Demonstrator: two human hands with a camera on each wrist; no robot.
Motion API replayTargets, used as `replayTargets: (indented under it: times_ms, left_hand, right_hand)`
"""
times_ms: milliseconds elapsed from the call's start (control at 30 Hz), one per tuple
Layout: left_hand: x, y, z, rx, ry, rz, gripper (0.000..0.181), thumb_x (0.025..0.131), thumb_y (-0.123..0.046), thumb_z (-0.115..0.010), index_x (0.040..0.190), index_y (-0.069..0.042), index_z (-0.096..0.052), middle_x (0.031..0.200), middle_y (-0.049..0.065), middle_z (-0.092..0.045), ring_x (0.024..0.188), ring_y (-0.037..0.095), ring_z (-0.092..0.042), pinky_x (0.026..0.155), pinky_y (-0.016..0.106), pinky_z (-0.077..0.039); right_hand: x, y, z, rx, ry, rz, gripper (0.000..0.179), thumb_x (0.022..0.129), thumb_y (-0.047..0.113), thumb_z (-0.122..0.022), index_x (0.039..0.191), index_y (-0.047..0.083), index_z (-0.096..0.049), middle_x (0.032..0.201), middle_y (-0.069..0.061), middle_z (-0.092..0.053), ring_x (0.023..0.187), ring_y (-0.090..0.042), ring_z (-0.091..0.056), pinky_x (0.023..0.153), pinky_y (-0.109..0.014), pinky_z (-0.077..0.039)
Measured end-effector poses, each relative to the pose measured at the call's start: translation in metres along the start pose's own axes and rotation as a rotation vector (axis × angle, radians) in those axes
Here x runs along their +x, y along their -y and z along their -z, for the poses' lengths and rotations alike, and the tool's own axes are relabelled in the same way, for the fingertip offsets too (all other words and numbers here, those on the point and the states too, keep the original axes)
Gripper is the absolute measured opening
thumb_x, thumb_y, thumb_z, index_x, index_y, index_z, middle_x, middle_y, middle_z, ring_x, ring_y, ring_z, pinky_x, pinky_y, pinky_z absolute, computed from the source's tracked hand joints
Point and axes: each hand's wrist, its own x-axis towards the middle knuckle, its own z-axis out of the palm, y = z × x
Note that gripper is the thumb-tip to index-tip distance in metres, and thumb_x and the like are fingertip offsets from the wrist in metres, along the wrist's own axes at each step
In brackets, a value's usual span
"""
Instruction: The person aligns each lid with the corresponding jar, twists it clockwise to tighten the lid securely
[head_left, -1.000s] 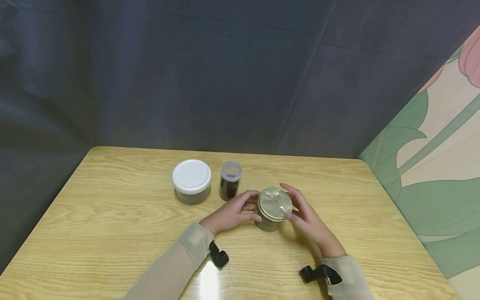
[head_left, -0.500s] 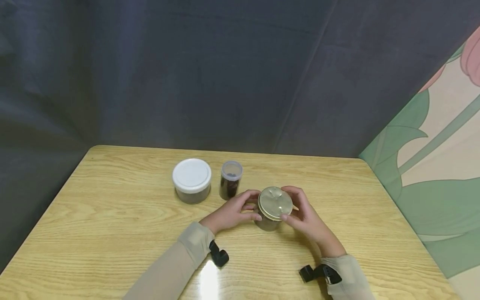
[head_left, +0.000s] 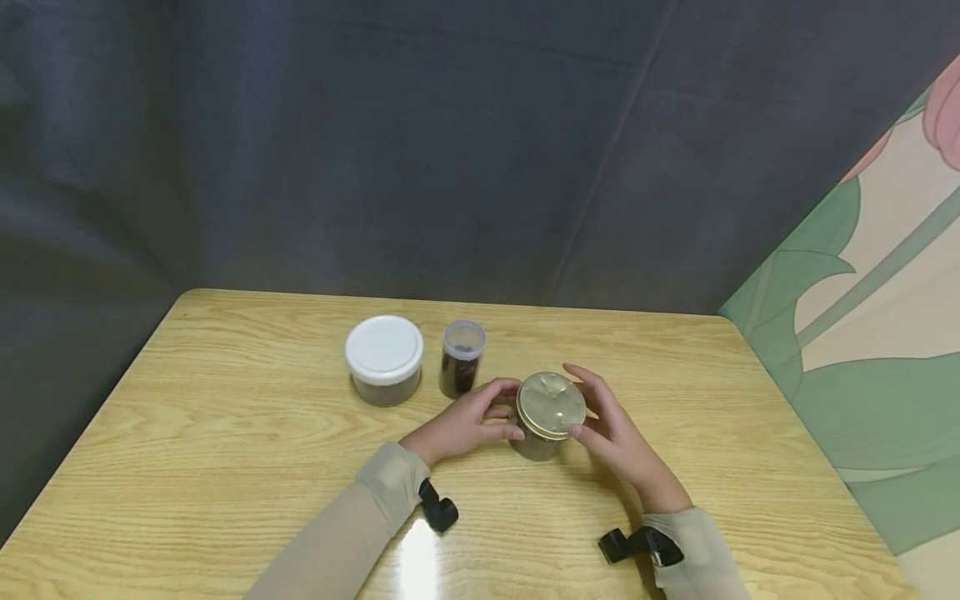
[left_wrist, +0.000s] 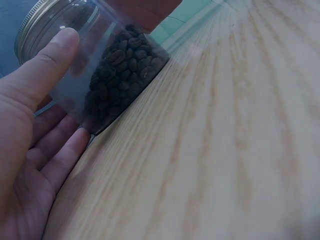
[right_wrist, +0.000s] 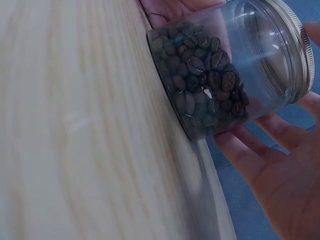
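A clear jar [head_left: 536,447] of dark coffee beans [right_wrist: 200,75] stands upright on the wooden table. It has a gold-coloured metal screw lid [head_left: 552,406] with a dented top. My left hand [head_left: 468,427] grips the jar's side from the left, its thumb [left_wrist: 57,50] lying along the clear wall below the lid. From the right, my right hand [head_left: 618,437] holds the lid's rim, thumb at the near edge. Its index finger reaches past the far edge, apart from the lid. In the right wrist view, other fingertips [right_wrist: 235,147] lie close against the jar wall.
Behind the left hand stands a narrow clear container [head_left: 460,371] with dark contents and a translucent top. Further left is a squat tub [head_left: 384,350] with a white lid. A dark curtain [head_left: 450,167] hangs behind the table [head_left: 225,400], and a flowered wall [head_left: 862,375] borders the right.
The right index finger closed in on the lid half a second ago and has since straightened away from it. The lid's dents turned slightly after the first frame. The left hand keeps its place.
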Motion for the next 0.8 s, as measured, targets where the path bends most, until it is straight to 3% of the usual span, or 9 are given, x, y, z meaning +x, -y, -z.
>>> replayTargets:
  times_ms: [167, 267, 567, 800]
  left_hand:
    - [0.0001, 0.0010, 0.0001, 0.005, 0.000, 0.001, 0.068, 0.095, -0.017, -0.074, 0.152, -0.006, -0.039, 0.153, 0.011, -0.044, 0.137, 0.024, -0.049, 0.107, 0.023, -0.046]
    - [0.0000, 0.0008, 0.0002, 0.007, 0.001, -0.002, 0.068, 0.095, -0.017, -0.074, 0.152, -0.006, -0.039, 0.153, 0.011, -0.044, 0.138, 0.024, -0.048, 0.108, 0.023, -0.045]
    - [-0.0007, -0.0003, 0.0006, -0.002, 0.008, -0.010, 0.069, 0.094, -0.018, -0.074, 0.152, -0.006, -0.039, 0.153, 0.010, -0.044, 0.138, 0.023, -0.048, 0.108, 0.023, -0.045]
    - [-0.0004, 0.0024, -0.0001, -0.001, -0.002, 0.001, 0.068, 0.095, -0.020, -0.074, 0.152, -0.008, -0.039, 0.152, 0.010, -0.044, 0.134, 0.024, -0.052, 0.106, 0.022, -0.046]
  right_hand:
    - [0.0017, 0.0017, -0.0002, 0.015, 0.030, 0.047, 0.066, 0.093, -0.014, -0.052, 0.155, -0.003, -0.031, 0.147, -0.023, -0.043, 0.131, -0.012, -0.049, 0.099, -0.025, -0.052]
    - [0.0020, 0.0027, -0.0005, 0.034, 0.037, 0.052, 0.065, 0.092, -0.016, -0.054, 0.153, -0.005, -0.032, 0.147, -0.024, -0.042, 0.131, -0.013, -0.050, 0.099, -0.026, -0.053]
    - [-0.0001, 0.0010, -0.0010, -0.025, -0.017, -0.052, 0.068, 0.088, -0.011, -0.068, 0.146, 0.000, -0.034, 0.136, -0.024, -0.050, 0.125, -0.012, -0.053, 0.099, -0.025, -0.050]
    - [-0.0014, 0.0001, -0.0014, -0.055, -0.050, -0.082, 0.072, 0.085, -0.008, -0.075, 0.144, 0.001, -0.035, 0.134, -0.021, -0.053, 0.122, -0.009, -0.054, 0.096, -0.027, -0.052]
